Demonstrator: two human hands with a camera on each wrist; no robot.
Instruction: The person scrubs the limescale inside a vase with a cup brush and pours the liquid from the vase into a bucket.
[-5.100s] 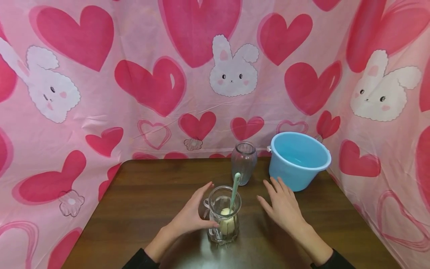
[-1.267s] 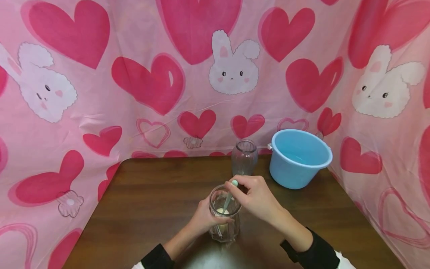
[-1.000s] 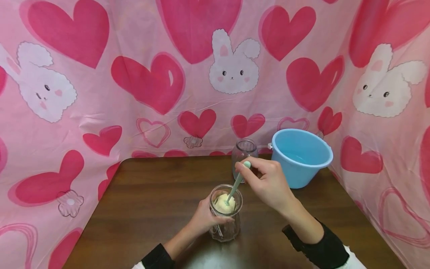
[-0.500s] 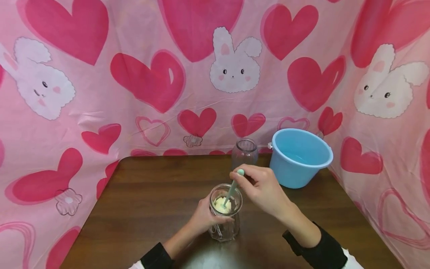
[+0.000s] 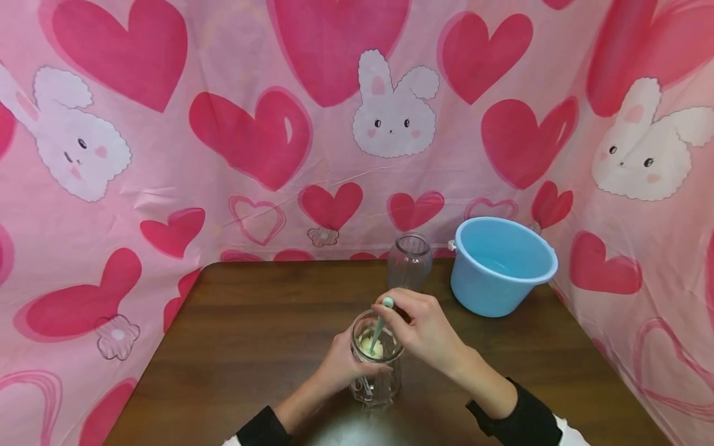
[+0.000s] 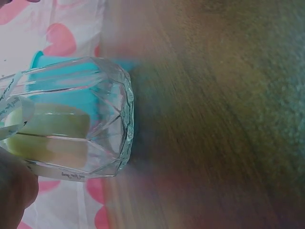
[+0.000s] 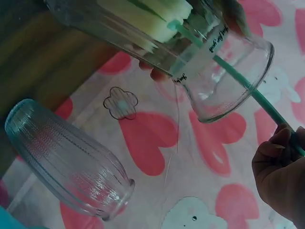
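A clear glass jar (image 5: 382, 387) with a printed ribbon at its neck stands upright near the table's front middle. My left hand (image 5: 341, 361) grips it around the neck, thumb across the near side. Pinched between the thumb and fingers of my right hand (image 5: 426, 331) is the tip of a green-handled sponge brush (image 5: 377, 333), which slants down through the mouth. Its cream sponge head (image 6: 52, 133) sits inside the jar, seen through the glass in the left wrist view. In the right wrist view the green handle (image 7: 267, 106) runs out past the rim to my fingers.
Behind my right hand stands a second glass vase (image 5: 409, 263), ribbed and taller. A light blue bucket (image 5: 493, 291) is at the back right of the dark wooden table (image 5: 251, 322). A pink heart-and-rabbit cloth (image 5: 329, 148) hangs close behind and along the sides.
Earlier both hands were apart from the brush; the left has since gripped the jar and the right pinched the handle. The sponge rose towards the mouth, then went back down.
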